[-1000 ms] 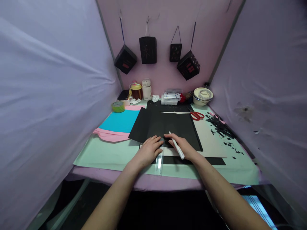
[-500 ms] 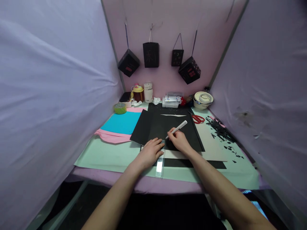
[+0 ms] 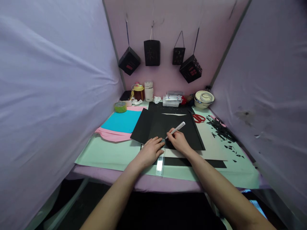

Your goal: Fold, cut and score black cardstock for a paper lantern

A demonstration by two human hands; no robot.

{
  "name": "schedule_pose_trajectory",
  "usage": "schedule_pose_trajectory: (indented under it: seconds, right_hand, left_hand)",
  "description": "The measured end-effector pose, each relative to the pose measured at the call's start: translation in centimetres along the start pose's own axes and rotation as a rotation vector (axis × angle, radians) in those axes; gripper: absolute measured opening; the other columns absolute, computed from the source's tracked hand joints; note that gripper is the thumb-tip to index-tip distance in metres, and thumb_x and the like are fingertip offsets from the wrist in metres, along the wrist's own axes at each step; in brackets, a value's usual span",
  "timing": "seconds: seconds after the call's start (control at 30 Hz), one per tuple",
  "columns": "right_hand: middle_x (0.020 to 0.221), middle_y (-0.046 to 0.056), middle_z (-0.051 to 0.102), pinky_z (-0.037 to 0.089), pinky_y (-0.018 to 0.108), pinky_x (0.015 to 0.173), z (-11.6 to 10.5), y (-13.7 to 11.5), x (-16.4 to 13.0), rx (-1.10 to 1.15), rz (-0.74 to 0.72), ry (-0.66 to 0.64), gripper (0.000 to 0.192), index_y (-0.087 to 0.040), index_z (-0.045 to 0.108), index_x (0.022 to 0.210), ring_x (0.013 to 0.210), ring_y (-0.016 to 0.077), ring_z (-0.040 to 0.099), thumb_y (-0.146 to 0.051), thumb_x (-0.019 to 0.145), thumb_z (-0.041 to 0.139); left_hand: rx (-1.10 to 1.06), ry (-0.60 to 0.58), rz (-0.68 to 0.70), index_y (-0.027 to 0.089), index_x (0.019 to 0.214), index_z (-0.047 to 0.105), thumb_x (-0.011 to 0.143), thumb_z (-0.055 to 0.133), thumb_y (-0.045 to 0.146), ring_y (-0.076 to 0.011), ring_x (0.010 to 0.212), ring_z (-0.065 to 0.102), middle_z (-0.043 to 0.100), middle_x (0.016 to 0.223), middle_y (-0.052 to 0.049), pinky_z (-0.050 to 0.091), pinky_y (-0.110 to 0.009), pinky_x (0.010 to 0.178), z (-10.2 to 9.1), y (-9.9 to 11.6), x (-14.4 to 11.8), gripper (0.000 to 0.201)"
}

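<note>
My left hand (image 3: 151, 149) lies flat with its fingers stretched out, pressing a clear ruler (image 3: 160, 165) down on black paper (image 3: 157, 123). The ruler's near end sticks out toward the table's front edge. In my right hand (image 3: 177, 140) is a white pen (image 3: 179, 126), gripped between thumb and fingers and slanting up to the right. Its tip meets the black paper close to the ruler's far end. Beneath the black paper lie a pale board (image 3: 212, 150) and another black sheet (image 3: 216, 164).
Red-handled scissors (image 3: 198, 118) and black paper scraps (image 3: 220, 129) lie to the right. Blue sheets (image 3: 121, 122) over pink ones (image 3: 115, 136) and green tape (image 3: 120, 107) are at left. A marker box (image 3: 172, 100), bottle (image 3: 149, 92) and bowl (image 3: 203, 99) stand behind; black box lanterns (image 3: 152, 53) hang above.
The pen has tilted slightly and its upper end has shifted a little left and down. My left hand keeps its place on the ruler. The whole view has shifted slightly.
</note>
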State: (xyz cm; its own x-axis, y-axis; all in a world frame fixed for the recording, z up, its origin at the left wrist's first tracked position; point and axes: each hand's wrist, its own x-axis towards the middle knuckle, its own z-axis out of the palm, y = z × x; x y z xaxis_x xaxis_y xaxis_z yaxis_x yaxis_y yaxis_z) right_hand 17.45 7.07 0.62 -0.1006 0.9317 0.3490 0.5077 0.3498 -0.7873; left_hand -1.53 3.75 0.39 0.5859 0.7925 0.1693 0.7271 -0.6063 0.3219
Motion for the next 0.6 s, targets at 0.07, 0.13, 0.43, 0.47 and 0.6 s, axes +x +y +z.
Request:
schedule_pose_trajectory:
  seconds: [0.07,0.13,0.43,0.47,0.6]
  right_hand:
    - [0.066,0.000,0.064,0.042,0.025,0.066,0.03,0.06,-0.03,-0.003,-0.003,-0.006,0.021,-0.021,0.052,0.069,0.065,0.0161,0.061,-0.032,0.086,0.047]
    - [0.067,0.000,0.064,0.042,0.025,0.066,0.04,0.10,-0.05,-0.012,-0.005,-0.012,0.021,-0.021,0.052,0.070,0.066,0.0164,0.061,-0.032,0.086,0.047]
    - [0.064,-0.001,0.058,0.040,0.025,0.063,0.30,0.49,0.02,-0.072,-0.043,0.004,0.019,-0.022,0.050,0.071,0.062,0.0157,0.056,-0.032,0.087,0.045]
    - [0.063,-0.002,0.057,0.040,0.025,0.062,0.33,0.53,0.00,-0.076,-0.045,0.007,0.019,-0.022,0.050,0.071,0.060,0.0154,0.055,-0.031,0.087,0.045]
    - [0.059,-0.003,0.052,0.039,0.024,0.060,0.19,0.37,-0.17,-0.072,-0.043,0.021,0.019,-0.022,0.049,0.070,0.057,0.0146,0.052,-0.032,0.087,0.046]
  left_hand:
    - [0.002,-0.001,-0.002,0.022,0.129,0.053,0.093,0.048,0.034,-0.0252,0.135,0.035,0.045,0.143,-0.007,0.027,-0.043,0.111,-0.02,0.02,0.02,0.039]
    - [0.006,-0.007,-0.007,0.021,0.129,0.053,0.093,0.048,0.034,-0.0253,0.135,0.035,0.045,0.143,-0.007,0.028,-0.042,0.111,-0.10,0.09,0.04,0.039]
    - [0.004,-0.001,-0.001,0.021,0.130,0.052,0.093,0.048,0.034,-0.0248,0.135,0.034,0.045,0.143,-0.007,0.027,-0.042,0.112,0.22,-0.16,0.12,0.040]
    - [0.005,0.002,0.003,0.021,0.130,0.052,0.093,0.048,0.034,-0.0247,0.135,0.034,0.045,0.143,-0.007,0.027,-0.042,0.112,0.28,-0.22,0.12,0.040]
    - [0.005,0.008,0.003,0.022,0.130,0.053,0.093,0.048,0.035,-0.0247,0.135,0.035,0.045,0.143,-0.006,0.027,-0.042,0.111,0.32,-0.29,0.07,0.039]
